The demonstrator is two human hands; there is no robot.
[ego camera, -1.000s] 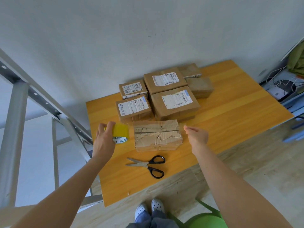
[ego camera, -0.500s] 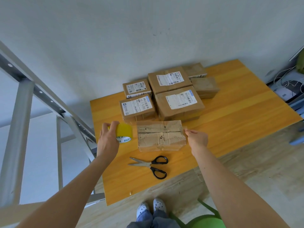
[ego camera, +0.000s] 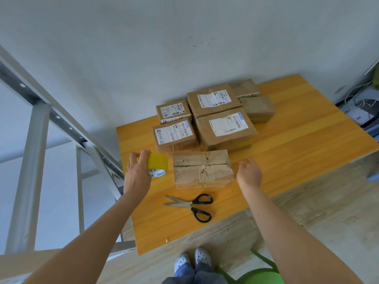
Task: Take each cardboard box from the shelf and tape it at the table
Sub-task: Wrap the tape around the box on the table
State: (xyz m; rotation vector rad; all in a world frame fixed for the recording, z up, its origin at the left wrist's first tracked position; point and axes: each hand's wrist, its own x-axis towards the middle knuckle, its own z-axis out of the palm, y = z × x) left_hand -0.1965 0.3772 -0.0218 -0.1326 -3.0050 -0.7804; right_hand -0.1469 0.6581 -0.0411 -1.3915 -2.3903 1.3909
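Note:
A worn cardboard box [ego camera: 202,169] with torn, ragged flaps lies on the orange wooden table [ego camera: 297,144], near its front. My left hand [ego camera: 137,177] grips a yellow roll of tape [ego camera: 158,167] just left of the box, held a little above the table. My right hand [ego camera: 249,174] hovers just right of the box with relaxed fingers, holding nothing and apart from the cardboard.
Black-handled scissors [ego camera: 192,206] lie open in front of the box. Several labelled cardboard boxes [ego camera: 223,128] are stacked behind it against the wall. A grey metal shelf frame [ego camera: 32,140] stands at the left. A green stool [ego camera: 260,276] is by my feet.
My right hand touched the box's right end half a second ago and has now drawn slightly away. The left hand keeps the tape roll beside the box.

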